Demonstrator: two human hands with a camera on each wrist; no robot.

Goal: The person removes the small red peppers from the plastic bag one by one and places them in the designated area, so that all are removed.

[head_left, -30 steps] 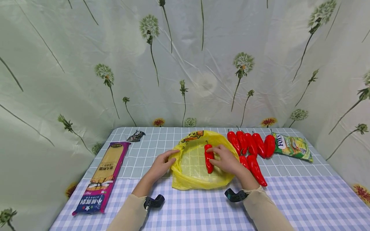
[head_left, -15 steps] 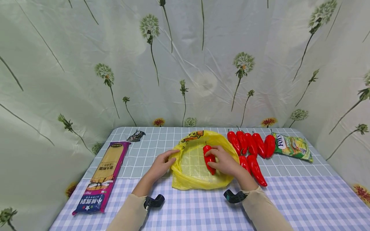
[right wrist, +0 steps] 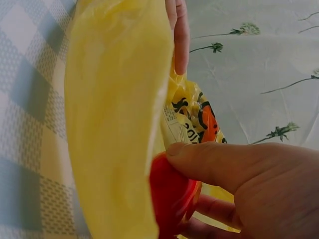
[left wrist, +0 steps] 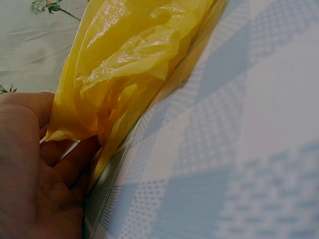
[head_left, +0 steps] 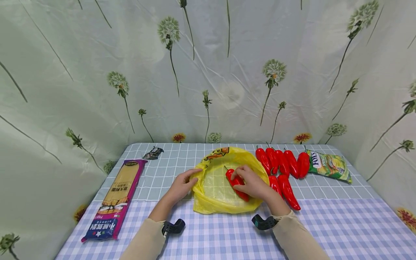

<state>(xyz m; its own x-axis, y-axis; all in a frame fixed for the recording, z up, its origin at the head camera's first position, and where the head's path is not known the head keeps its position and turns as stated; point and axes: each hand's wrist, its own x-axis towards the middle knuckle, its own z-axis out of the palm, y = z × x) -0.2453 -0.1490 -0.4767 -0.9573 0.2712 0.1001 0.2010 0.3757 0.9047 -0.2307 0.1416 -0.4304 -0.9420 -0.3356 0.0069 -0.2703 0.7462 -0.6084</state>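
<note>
A yellow plastic bag (head_left: 221, 206) lies on the table with its mouth spread wide. My left hand (head_left: 180, 186) holds the left rim between thumb and fingers, and in the left wrist view the bag's folds (left wrist: 117, 107) run between them. Inside the bag's mouth, my right hand (head_left: 253, 184) grips a red chili pepper (head_left: 241, 194), its stem pointing to the far left. The right wrist view has the thumb on the pepper (right wrist: 169, 191) and fingers under it, with the bag wall (right wrist: 114, 109) covering part.
Several more red peppers (head_left: 290, 193) lie right of the bag, beside a green FOX'S packet (head_left: 329, 166). At the left are a long pasta pack (head_left: 113, 202) and a small black wrapper (head_left: 152, 153). A flowered curtain (head_left: 208, 65) stands behind the table.
The pepper in my right hand has turned, its stem end swinging left and its tip coming nearer and to the right. My left hand stays on the bag rim.
</note>
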